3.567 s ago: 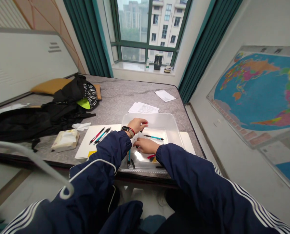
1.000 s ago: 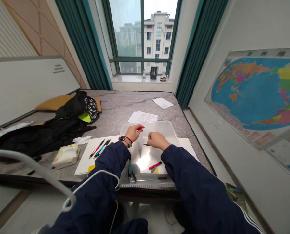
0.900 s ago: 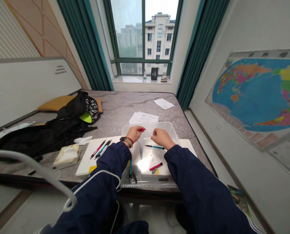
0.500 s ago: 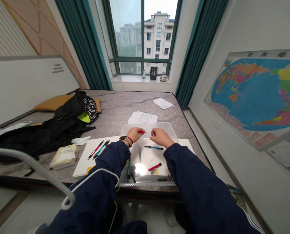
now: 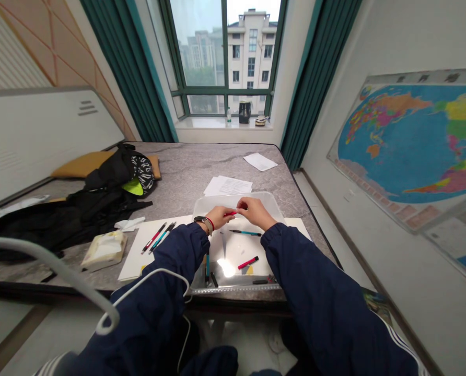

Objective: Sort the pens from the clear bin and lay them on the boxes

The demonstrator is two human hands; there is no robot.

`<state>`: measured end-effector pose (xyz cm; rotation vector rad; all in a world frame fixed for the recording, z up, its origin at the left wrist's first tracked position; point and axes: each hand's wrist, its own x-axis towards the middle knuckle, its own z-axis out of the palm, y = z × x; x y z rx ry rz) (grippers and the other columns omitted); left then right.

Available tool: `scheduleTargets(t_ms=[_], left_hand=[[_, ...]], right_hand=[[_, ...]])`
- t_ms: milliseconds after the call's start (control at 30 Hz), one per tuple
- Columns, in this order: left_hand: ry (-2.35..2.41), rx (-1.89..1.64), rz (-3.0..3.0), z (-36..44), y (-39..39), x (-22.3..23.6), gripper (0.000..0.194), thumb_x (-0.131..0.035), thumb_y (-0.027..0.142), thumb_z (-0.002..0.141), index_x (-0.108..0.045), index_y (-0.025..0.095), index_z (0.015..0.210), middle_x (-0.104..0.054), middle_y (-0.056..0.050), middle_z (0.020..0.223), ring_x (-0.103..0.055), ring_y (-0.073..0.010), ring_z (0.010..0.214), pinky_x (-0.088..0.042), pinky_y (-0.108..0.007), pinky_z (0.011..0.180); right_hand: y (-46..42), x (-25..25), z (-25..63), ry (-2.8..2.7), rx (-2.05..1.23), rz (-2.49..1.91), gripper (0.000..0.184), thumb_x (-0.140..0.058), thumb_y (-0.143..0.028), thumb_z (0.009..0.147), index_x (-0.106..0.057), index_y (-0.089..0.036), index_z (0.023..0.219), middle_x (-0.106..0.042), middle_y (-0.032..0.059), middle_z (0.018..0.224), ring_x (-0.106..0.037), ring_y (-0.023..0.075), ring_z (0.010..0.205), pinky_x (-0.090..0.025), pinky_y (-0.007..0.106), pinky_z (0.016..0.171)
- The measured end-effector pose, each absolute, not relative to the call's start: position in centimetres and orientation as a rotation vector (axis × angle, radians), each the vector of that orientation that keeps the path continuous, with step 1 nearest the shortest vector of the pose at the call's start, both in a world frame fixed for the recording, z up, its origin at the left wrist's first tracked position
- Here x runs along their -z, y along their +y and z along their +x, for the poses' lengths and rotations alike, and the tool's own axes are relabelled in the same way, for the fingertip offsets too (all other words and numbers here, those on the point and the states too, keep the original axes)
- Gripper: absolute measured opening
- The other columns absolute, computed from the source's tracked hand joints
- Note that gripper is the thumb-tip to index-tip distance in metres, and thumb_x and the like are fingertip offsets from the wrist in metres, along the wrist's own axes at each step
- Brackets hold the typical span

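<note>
Looking down at a clear plastic tub [image 5: 233, 197], the person has both arms stretched over it. Far beyond the tub is a green-framed window [image 5: 223, 57], and to its right hangs a glossy world map [image 5: 409, 141]. Under the tub lies a mottled grey table [image 5: 186, 172], and left of it sit a soft black bag [image 5: 41, 224] and a crinkled tissue pack [image 5: 103, 250]. A flat white board [image 5: 139, 256] sticks out from beneath the tub on the left, carrying two slim pens [image 5: 158, 237].

Inside the tub lie a long teal pen [image 5: 245, 233] and a short red pen [image 5: 247, 262]. At the tub's far side, a red pen [image 5: 230, 213] is pinched in the left hand [image 5: 219, 216], its fingers closed tightly on the barrel. The curled fingers [image 5: 243, 204] of the right hand [image 5: 254, 211] meet it at the other end, though I cannot tell whether they grip it.

Smooth round barrels could roll on the slick plastic if dropped. The tub also sits close to the table's near edge, so a bumped sleeve could shift it.
</note>
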<state>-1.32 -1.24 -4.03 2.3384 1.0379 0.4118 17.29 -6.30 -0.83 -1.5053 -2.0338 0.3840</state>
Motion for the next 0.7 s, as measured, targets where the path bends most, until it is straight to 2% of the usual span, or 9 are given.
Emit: scheduleTargets(t_ms=[233,367,467,567,700], left_hand=[[0.968,-0.420,2.174,-1.37,-1.29,4.16,0.025,-0.056,0.033,0.086,-0.072,0.015,0.093,-0.075,-0.006,0.089,-0.071,-0.0163,0.066,-0.055,-0.027,0.070],[0.981,-0.435,2.181,-1.41,-1.39,4.04,0.026,-0.055,0.035,0.088,-0.071,0.015,0.092,-0.074,-0.006,0.092,-0.071,-0.0149,0.063,-0.054,-0.026,0.068],[0.965,-0.439,2.215,-1.41,-1.54,3.78,0.026,-0.054,0.033,0.088,-0.071,0.015,0.091,-0.075,-0.006,0.089,-0.070,-0.0143,0.061,-0.053,-0.026,0.068],[0.957,-0.435,2.253,-1.39,-1.66,3.55,0.023,-0.055,0.029,0.086,-0.072,0.015,0.089,-0.074,-0.004,0.081,-0.069,-0.0144,0.062,-0.052,-0.025,0.068],[0.948,-0.438,2.238,-1.39,-1.62,3.46,0.023,-0.055,0.029,0.086,-0.073,0.016,0.091,-0.075,-0.004,0.082,-0.068,-0.0139,0.063,-0.052,-0.024,0.066]], right_hand=[[-5.76,1.02,16.86,-1.878,-0.458,-1.486,0.008,-0.067,-0.023,0.083,-0.067,-0.015,0.082,-0.071,0.0027,0.081,-0.062,0.0128,0.075,-0.044,0.023,0.073],[-5.63,1.13,16.86,-1.833,-0.547,-1.499,0.012,-0.068,-0.026,0.083,-0.067,-0.014,0.082,-0.071,0.0021,0.078,-0.061,0.0105,0.062,-0.043,0.022,0.065],[-5.70,1.01,16.84,-1.814,-0.572,-1.529,0.014,-0.067,-0.029,0.084,-0.066,-0.015,0.084,-0.070,0.0015,0.073,-0.060,0.0100,0.055,-0.042,0.021,0.061],[-5.83,0.86,16.74,-1.828,-0.575,-1.564,0.018,-0.062,-0.032,0.088,-0.066,-0.015,0.086,-0.068,0.0005,0.064,-0.062,0.0119,0.059,-0.042,0.021,0.064],[-5.90,0.70,16.90,-1.896,-0.574,-1.595,0.031,-0.051,-0.041,0.095,-0.065,-0.016,0.082,-0.062,-0.0011,0.054,-0.061,0.0129,0.058,-0.043,0.022,0.067]])
